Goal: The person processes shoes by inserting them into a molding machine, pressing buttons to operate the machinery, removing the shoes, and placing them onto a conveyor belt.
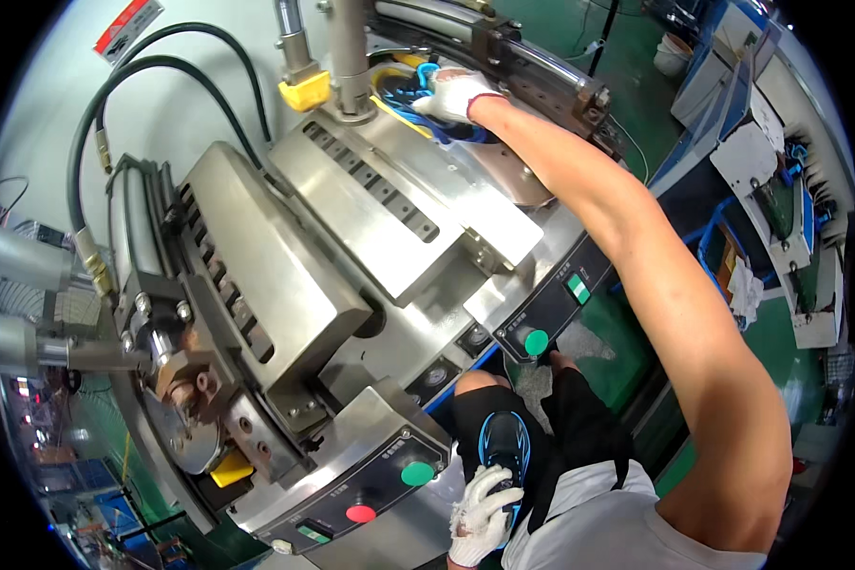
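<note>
My left hand (484, 518), in a white knit glove, is wrapped round a black shoe with bright blue edging (503, 442), held low in front of my body above my lap. My right arm reaches far up to the machine's back right station. There my gloved right hand (454, 95) closes on a black and blue shoe-like piece (410, 90) with a bright blue loop, lying beside a yellow strip. The glove hides part of that piece and my fingertips.
A large steel machine (389, 209) with slotted covers fills the middle. Its front panels carry green buttons (536, 342) and a red button (361, 514). Black hoses (176, 62) arch at left. A thick post and cylinder stand near my right hand. A white rack (769, 171) is at right.
</note>
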A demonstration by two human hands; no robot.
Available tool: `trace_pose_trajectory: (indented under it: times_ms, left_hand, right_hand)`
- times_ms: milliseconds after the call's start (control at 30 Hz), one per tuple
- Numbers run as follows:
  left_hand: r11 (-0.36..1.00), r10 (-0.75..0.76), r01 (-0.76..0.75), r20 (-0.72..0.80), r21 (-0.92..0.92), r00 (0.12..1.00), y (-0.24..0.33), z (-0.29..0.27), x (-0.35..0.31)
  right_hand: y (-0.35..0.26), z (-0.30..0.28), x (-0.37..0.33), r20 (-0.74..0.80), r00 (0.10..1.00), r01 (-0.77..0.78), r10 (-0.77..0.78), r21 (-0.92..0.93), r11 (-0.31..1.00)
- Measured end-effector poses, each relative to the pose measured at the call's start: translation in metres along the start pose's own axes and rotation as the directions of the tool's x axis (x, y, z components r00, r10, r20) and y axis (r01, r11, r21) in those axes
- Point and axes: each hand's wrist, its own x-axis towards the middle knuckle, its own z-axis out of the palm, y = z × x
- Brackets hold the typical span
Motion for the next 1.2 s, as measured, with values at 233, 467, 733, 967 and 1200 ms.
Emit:
trace_pose_trajectory:
  times_ms: [233, 467, 733, 967, 1200]
  left_hand:
    - [0.997, 0.051, -0.045, 0.092, -0.065, 0.994, -0.008, 0.000, 0.009]
    - [0.992, 0.114, -0.112, 0.023, -0.060, 0.993, -0.027, 0.013, -0.001]
    - [0.963, 0.244, -0.231, 0.083, -0.140, 0.966, -0.020, 0.030, 0.002]
    - [0.985, 0.113, -0.128, -0.128, -0.118, 0.985, -0.015, 0.037, 0.001]
    - [0.934, 0.284, -0.314, -0.178, -0.169, 0.942, 0.082, 0.101, 0.059]
  right_hand:
    - [0.030, -0.019, -0.069, -0.400, 0.915, 0.155, -0.056, 0.221, 0.963]
    - [-0.054, -0.012, -0.365, -0.403, 0.819, 0.559, -0.409, 0.396, 0.728]
    - [0.009, 0.071, -0.395, -0.210, 0.898, 0.420, -0.387, 0.143, 0.896]
    - [0.001, -0.002, -0.565, 0.069, 0.982, 0.087, -0.175, 0.657, 0.748]
    - [0.005, -0.023, -0.695, 0.026, 0.999, 0.009, -0.037, 0.689, 0.725]
